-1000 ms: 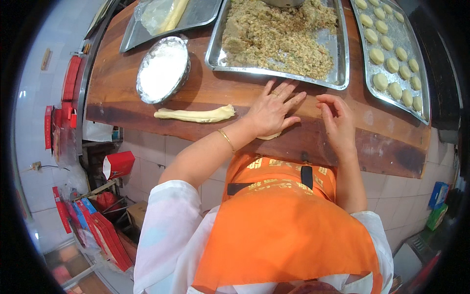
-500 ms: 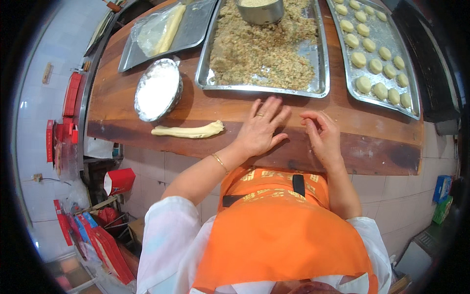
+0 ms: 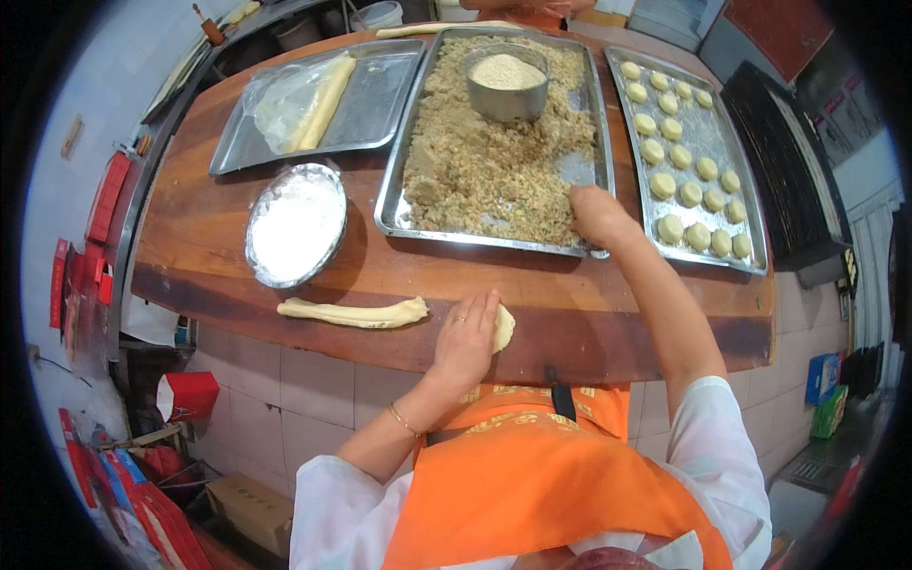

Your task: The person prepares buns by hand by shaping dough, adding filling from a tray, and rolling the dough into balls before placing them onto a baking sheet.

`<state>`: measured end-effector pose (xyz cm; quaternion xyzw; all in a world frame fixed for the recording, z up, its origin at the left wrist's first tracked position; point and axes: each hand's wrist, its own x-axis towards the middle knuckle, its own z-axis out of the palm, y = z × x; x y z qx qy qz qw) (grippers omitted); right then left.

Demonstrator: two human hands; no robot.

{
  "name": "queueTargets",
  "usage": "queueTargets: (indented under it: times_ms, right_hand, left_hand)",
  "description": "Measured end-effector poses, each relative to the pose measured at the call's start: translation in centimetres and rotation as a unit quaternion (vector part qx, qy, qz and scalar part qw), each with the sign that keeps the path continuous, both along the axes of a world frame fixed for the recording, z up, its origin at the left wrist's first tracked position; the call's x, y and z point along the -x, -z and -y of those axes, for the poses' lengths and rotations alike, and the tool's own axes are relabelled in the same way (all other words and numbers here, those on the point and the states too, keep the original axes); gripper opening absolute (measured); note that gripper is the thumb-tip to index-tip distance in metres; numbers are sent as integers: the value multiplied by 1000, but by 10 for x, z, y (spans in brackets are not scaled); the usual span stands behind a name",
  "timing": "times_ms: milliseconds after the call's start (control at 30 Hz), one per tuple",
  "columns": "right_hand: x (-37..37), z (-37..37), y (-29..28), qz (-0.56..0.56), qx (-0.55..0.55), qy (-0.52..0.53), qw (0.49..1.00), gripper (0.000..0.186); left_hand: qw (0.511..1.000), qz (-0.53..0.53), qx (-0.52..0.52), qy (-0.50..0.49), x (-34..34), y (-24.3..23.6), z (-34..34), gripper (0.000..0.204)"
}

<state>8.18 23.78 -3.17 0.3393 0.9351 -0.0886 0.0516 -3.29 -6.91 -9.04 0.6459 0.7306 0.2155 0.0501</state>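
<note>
My left hand (image 3: 465, 334) is at the table's near edge, fingers close together along a flattened piece of dough (image 3: 504, 329). Part of the dough pokes out on the right side of the fingers; the thumb is hidden. A long rope of pale dough (image 3: 356, 313) lies just left of that hand. Reaching forward, my right hand (image 3: 600, 217) is closed at the front right corner of a metal tray (image 3: 484, 237), its fingertips down in the crumbly brown filling (image 3: 494, 180). How much filling it grips is hidden.
A round metal bowl of grainy meal (image 3: 508, 84) stands in the filling. Left are a bowl of white flour (image 3: 296, 226) and a tray (image 3: 385, 114) with plastic-covered dough (image 3: 323, 104). At right, a tray (image 3: 646, 204) bears several dough rounds (image 3: 691, 195). Another person (image 3: 532, 11) is at the far side.
My right hand has moved forward from the near edge into the filling. My left hand has lifted off its flat spread and turned, showing the flattened dough. The view has shifted, showing more of the far side.
</note>
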Motion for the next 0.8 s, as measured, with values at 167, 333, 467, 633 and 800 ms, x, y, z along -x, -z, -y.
queueTargets:
  times_ms: [167,333,467,633,800]
  right_hand:
    - [28,3,10,-170,26,-58,983,34]
    - [57,37,-6,-75,-93,-144,982,60]
    - [71,25,15,-54,-64,-185,979,53]
    - [85,7,39,-88,-75,-178,977,30]
    - [87,-8,41,-230,47,44,971,30]
  left_hand:
    - [995,79,57,-6,16,-36,-7,28]
    - [894,440,73,-28,27,-40,-5,22]
    - [723,687,70,-36,33,-19,-9,16]
    - [608,791,69,15,22,-11,-16,15]
    - [492,869,44,35,21,-17,-21,14]
